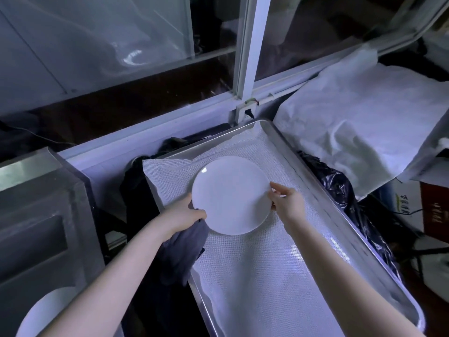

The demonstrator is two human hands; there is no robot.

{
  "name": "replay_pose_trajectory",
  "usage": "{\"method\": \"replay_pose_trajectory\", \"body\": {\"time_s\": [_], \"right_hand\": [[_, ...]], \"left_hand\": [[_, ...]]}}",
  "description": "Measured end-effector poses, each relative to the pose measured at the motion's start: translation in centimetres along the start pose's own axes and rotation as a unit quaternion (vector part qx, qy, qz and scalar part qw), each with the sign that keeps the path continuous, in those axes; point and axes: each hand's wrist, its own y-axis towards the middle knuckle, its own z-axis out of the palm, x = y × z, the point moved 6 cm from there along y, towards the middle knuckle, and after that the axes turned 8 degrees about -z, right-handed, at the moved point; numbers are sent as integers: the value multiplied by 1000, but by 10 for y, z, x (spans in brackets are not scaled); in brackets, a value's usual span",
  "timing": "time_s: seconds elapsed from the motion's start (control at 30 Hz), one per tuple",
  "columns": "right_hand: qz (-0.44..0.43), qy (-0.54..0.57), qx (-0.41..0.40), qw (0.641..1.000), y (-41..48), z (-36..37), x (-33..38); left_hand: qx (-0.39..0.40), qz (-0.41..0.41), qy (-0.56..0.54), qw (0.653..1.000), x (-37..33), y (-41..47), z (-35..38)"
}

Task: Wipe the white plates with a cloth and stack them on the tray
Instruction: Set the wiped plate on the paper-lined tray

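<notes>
Gripping a white round glossy plate from both sides, the person is holding it over the far half of a long silver metal tray, w/ the plate roughly level and face up. The left hand is curling round the plate's left rim and is also clutching a dark grey cloth, which is hanging down from that hand over the tray's left edge. The right hand is pinching the plate's right rim btwn thumb and fingers. Whether the plate is touching the white mesh liner covering the tray's floor or hanging just above it, can't tell. A second white round plate is showing only in part at the bottom-left corner, well apart from the tray and cut off by the left forearm. A crumpled black plastic bag is lying just beside the tray's right rim, and a wrinkled white sheet is draping over something behind it. A pale window frame is running along behind the tray.
</notes>
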Motion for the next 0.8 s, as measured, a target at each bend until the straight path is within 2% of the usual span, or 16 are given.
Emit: {"method": "replay_pose_trajectory", "body": {"time_s": [0.1,0.4,0.5,0.67,0.8], "right_hand": [[-11,-52,5,999,3,2,-2],[-1,-90,-42,995,-7,3,-2],[-38,-106,-54,992,-20,-2,10],[-90,-80,-12,993,-57,6,33],[-115,-68,53,990,-97,36,58]], "left_hand": [[5,-1,-10,1000,0,-1,0],[3,33,-41,999,-5,-18,-1],[-8,37,-74,997,5,-34,-6],[-50,58,-168,983,43,-80,-27],[-94,37,-264,959,96,-123,-50]]}}
